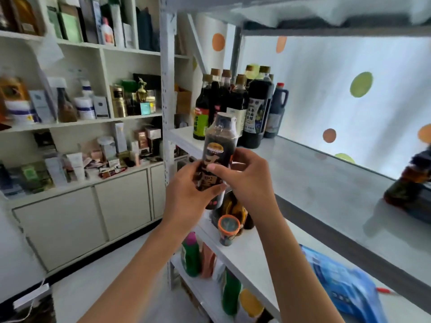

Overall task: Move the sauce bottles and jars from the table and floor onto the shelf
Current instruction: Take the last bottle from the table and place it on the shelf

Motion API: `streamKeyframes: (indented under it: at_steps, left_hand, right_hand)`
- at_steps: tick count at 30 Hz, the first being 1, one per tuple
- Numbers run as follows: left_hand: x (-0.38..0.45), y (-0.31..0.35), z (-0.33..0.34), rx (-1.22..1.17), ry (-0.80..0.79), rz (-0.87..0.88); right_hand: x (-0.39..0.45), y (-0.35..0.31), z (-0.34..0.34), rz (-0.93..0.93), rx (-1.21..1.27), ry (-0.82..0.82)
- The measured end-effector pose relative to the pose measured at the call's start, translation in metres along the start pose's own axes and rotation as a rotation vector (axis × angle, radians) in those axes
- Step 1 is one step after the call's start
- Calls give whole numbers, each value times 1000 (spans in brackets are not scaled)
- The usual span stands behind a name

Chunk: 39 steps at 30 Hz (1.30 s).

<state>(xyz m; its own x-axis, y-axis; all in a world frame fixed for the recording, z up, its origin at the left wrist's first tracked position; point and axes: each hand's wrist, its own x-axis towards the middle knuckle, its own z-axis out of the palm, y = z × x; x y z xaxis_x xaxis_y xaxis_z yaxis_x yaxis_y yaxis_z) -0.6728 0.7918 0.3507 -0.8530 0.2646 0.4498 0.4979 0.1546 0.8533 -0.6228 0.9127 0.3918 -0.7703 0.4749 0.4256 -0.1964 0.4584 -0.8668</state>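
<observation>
I hold a dark sauce bottle (pixel 218 148) with a black and gold label upright in front of the white shelf (pixel 314 173). My left hand (pixel 190 191) grips its lower body from the left. My right hand (pixel 248 176) grips it from the right, thumb across the label. Several dark sauce bottles (pixel 235 103) with tan caps stand grouped at the shelf's far left corner. Another dark bottle (pixel 410 183) sits blurred at the right edge of the same shelf.
On the lower shelf board (pixel 251 259) stand an orange-lidded jar (pixel 228 229) and a blue bag (pixel 345 285). Green and orange bottles (pixel 193 255) stand further down. A white cabinet (pixel 77 159) full of boxes fills the left wall.
</observation>
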Motion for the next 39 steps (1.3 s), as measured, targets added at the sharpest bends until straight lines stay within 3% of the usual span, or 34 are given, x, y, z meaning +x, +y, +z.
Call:
streamKeyframes:
  at_steps: [17,22,28,39]
  left_hand:
    - [201,-86,24,22,-102,75]
    - [214,-116,24,71,-129,20]
    - [210,-123,36,113,-251,72]
    - [186,-115,41,169,-221,99]
  right_hand:
    - [193,32,81,70,-220,240]
    - [219,48,96,112,-295,305]
    - [232,58,106,94,-429,311]
    - [204,64,105,114,-442,248]
